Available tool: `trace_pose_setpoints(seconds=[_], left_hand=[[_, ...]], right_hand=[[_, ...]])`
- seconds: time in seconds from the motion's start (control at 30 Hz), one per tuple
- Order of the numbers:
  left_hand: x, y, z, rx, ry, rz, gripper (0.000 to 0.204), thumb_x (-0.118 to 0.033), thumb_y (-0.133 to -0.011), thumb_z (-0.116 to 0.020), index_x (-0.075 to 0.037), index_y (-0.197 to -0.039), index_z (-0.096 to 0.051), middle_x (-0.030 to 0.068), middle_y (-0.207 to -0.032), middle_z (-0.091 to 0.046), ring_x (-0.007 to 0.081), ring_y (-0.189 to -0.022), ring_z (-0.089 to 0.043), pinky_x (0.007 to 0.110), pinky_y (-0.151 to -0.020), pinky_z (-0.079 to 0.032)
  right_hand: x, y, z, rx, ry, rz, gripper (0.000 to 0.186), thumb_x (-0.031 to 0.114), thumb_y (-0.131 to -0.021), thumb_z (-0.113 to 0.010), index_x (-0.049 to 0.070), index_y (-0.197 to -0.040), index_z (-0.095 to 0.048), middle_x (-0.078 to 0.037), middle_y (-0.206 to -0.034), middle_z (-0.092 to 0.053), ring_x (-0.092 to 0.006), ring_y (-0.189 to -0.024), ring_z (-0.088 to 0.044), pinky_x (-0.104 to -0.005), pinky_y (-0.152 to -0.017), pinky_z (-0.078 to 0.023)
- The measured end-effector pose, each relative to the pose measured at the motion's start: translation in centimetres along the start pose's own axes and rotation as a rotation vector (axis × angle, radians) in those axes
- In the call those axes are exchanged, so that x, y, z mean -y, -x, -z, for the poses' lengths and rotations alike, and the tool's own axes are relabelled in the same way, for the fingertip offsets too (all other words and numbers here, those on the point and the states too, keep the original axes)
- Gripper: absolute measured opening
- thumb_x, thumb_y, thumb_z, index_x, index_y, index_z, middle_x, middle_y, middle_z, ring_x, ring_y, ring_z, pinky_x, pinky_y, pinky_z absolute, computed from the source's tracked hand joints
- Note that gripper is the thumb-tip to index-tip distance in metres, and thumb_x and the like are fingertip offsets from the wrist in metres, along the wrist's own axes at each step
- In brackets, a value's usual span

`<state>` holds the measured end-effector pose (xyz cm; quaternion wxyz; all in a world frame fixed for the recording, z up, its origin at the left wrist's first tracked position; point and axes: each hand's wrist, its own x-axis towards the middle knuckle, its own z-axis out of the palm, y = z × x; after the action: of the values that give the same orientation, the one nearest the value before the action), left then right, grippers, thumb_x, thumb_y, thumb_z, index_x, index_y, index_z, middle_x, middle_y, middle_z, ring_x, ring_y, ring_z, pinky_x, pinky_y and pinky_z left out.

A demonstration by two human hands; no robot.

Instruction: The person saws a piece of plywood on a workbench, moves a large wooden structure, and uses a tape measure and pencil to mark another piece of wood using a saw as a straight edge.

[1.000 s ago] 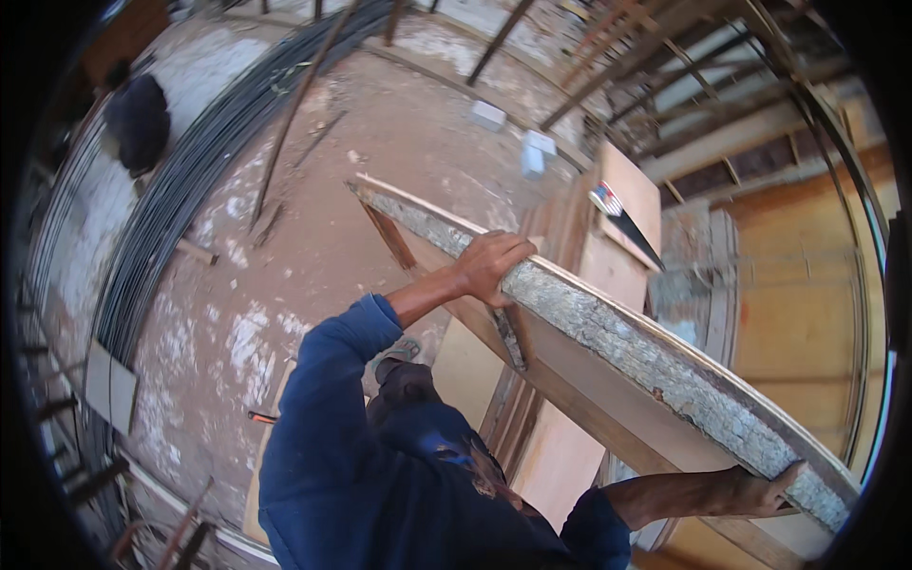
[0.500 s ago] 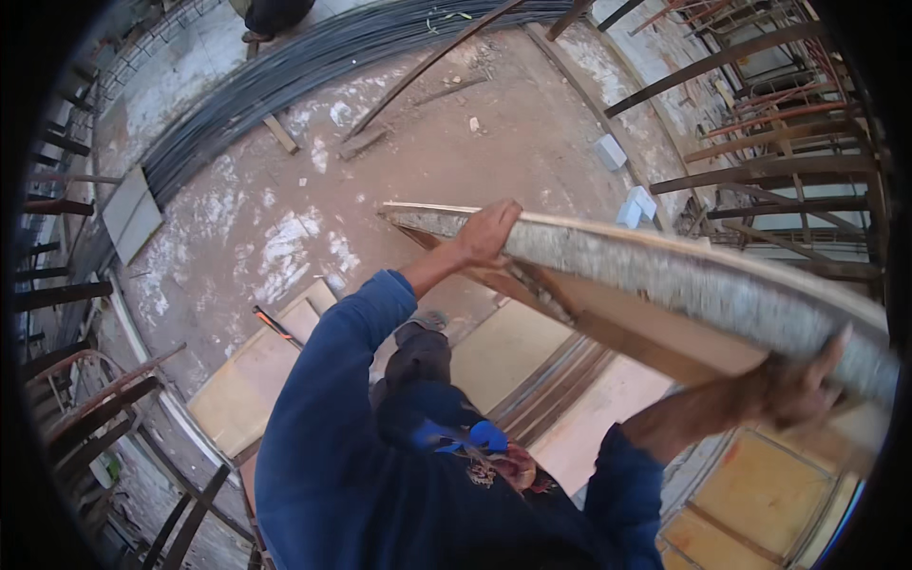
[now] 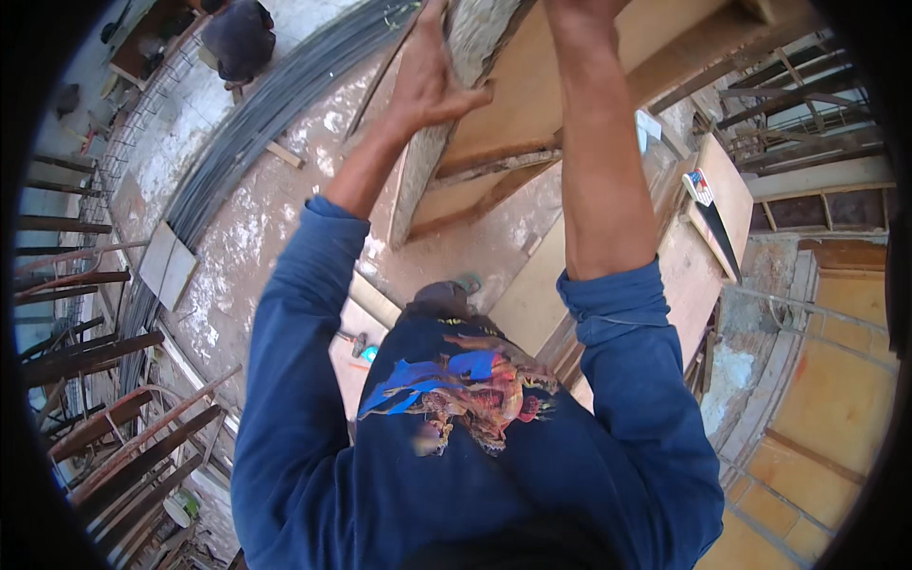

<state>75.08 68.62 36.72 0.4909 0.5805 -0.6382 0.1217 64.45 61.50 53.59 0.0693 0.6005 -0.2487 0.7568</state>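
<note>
My left hand (image 3: 432, 81) grips the rough, grey-crusted edge (image 3: 480, 33) of a wooden formwork panel, thumb stretched across it. My right hand (image 3: 584, 21) is on the same panel (image 3: 499, 128) near the upper rim of the view, its fingertips mostly out of sight. The panel is raised and tilted, with brown plywood and cross battens showing on its inner face. Below it lie pale boards (image 3: 518, 290), and a tool with a dark handle (image 3: 353, 344) rests by my left forearm. A handsaw (image 3: 712, 218) lies on stacked boards at the right.
A co-worker (image 3: 237, 38) crouches at the upper left beside long steel bars (image 3: 252, 128). A square slab (image 3: 169, 266) lies at the left. Timber props and rusty bars (image 3: 114, 451) crowd the left side, more timbers (image 3: 788, 114) the upper right. Yellow panels (image 3: 817, 380) lie at the right.
Both hands and the panel have moved up and away from my body, and the panel has swung round to point back toward me. My right hand has risen most, from the lower right.
</note>
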Motion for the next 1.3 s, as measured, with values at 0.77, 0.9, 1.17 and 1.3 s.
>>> trace_pose_setpoints(seconds=[0.77, 0.9, 1.17, 1.3], left_hand=[[6.5, 9.2, 10.6, -0.104, 0.237, 0.506, 0.12, -0.034, -0.058, -0.075, -0.002, -0.151, -0.006, 0.0183, -0.153, -0.025, 0.0301, -0.142, -0.023, 0.037, -0.115, -0.019], [6.6, 12.9, 9.9, -0.217, 0.209, 0.601, 0.12, -0.043, -0.062, -0.077, 0.0, -0.151, -0.009, 0.02, -0.154, -0.02, 0.0302, -0.144, -0.018, 0.039, -0.116, -0.017], [3.2, 15.5, 9.3, -0.584, 0.096, 0.489, 0.06, -0.033, -0.081, -0.07, -0.001, -0.128, -0.052, 0.0141, -0.119, -0.061, 0.0245, -0.112, -0.056, 0.038, -0.097, -0.043], [3.4, 14.9, 10.5, -0.625, 0.202, 0.592, 0.05, -0.031, -0.082, -0.069, 0.0, -0.12, -0.057, 0.0108, -0.102, -0.065, 0.0207, -0.096, -0.059, 0.036, -0.087, -0.047]], right_hand=[[-24.8, 14.6, 13.4, 0.449, -0.536, -0.66, 0.069, 0.042, -0.098, -0.04, 0.004, -0.151, -0.017, -0.016, -0.157, -0.018, -0.0285, -0.144, -0.019, -0.0443, -0.117, -0.014], [-28.7, 23.6, 14.6, 0.737, -0.787, -0.986, 0.068, 0.051, -0.1, -0.029, 0.003, -0.148, -0.024, -0.014, -0.154, -0.021, -0.0275, -0.142, -0.022, -0.0426, -0.116, -0.018], [-25.4, 25.3, 14.2, 0.849, -0.784, -1.352, 0.066, 0.052, -0.101, -0.024, 0.001, -0.14, -0.035, -0.014, -0.146, -0.034, -0.0264, -0.135, -0.031, -0.0419, -0.114, -0.023], [-23.6, 24.4, 12.7, 0.832, -0.805, -1.446, 0.067, 0.053, -0.101, -0.022, -0.001, -0.136, -0.041, -0.013, -0.142, -0.041, -0.0259, -0.132, -0.036, -0.0415, -0.113, -0.025]])
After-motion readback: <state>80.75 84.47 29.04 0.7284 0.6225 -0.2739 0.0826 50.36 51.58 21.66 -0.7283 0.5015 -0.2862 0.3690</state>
